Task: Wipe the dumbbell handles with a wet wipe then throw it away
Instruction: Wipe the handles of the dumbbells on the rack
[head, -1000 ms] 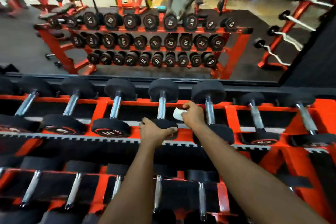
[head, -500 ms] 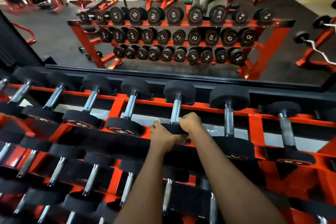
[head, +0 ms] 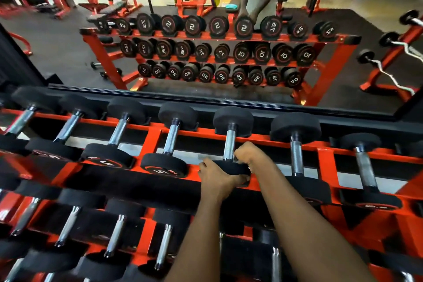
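Gripping the near head of the dumbbell (head: pixel 233 121), laid on the orange rack's (head: pixel 325 158) top tier, with the left hand (head: pixel 218 182). Pressing the right hand (head: pixel 250 153), balled tight, against the near end of the dumbbell's handle (head: pixel 229 144); cannot tell whether clutching the wet wipe

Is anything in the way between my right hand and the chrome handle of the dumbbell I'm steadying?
Nothing visible. The right hand sits against the knurled chrome handle at its near end; the left hand grips only the near black rubber head.
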### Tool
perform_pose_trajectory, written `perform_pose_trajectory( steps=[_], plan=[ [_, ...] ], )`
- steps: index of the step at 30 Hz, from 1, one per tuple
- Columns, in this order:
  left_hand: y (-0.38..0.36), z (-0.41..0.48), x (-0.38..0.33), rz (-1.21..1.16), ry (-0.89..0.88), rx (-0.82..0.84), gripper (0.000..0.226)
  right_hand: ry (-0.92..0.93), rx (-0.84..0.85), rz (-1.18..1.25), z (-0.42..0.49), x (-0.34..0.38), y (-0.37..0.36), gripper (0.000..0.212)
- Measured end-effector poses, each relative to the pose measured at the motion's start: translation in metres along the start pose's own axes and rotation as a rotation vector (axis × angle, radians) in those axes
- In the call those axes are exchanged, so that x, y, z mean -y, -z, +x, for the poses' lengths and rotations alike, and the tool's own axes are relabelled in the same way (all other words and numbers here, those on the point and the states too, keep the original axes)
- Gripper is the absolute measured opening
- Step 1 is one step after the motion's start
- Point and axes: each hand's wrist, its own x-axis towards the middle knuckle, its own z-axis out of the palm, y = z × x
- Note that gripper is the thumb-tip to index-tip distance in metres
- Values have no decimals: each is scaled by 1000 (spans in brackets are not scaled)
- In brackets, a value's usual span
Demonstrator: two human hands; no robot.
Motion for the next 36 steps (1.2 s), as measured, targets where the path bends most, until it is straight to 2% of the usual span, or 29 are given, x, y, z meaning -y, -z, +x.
perform_pose_trajectory(
  steps=[2, 5, 8, 11, 12, 13, 15, 16, 18, 21, 25, 30, 36],
  plan=[
    [-2, 2, 1, -15, -11, -6, 119, 52, -46, -107, -7, -1, 6, 9],
    [-4, 5, 2, -26, -13, -13, 125, 169, -90, -193, -14, 1, 15, 16],
    [-5, 3, 4, -38, 6, -10, 132, 285, -133, -170, -22, 12, 24, 28],
    [-5, 2, 4, -72, 22, -19, 136, 550, -330, -326, -24, 31, 28, 39],
    [-5, 1, 4, -82, 25, -28, 138, 677, -338, -384, -23, 32, 27, 43],
    [-5, 1, 2, -83, 28, -36, 139, 791, -265, -458, -19, 28, 26, 46],
    [-6, -1, -2, -65, 47, -45, 142, 956, 28, -674, -11, 12, 24, 51],
    [-6, -2, -4, -71, 69, -40, 143, 994, 169, -803, -8, 3, 26, 53],
    [-6, -1, -6, -88, 100, -23, 139, 1014, 304, -975, 0, -6, 33, 52],
    [-3, 3, -7, -57, 107, -10, 127, 1013, 374, -1152, 11, 3, 40, 49],
    [-4, 4, -7, -60, 119, -12, 129, 966, 466, -1287, 14, 27, 28, 35],
    [-1, 5, -9, -84, 149, -16, 125, 938, 564, -1271, 17, 51, 15, 26],
    [-2, 5, -7, -74, 120, -52, 121, 1270, 390, -1021, 28, 14, 45, 32]
  ],
)
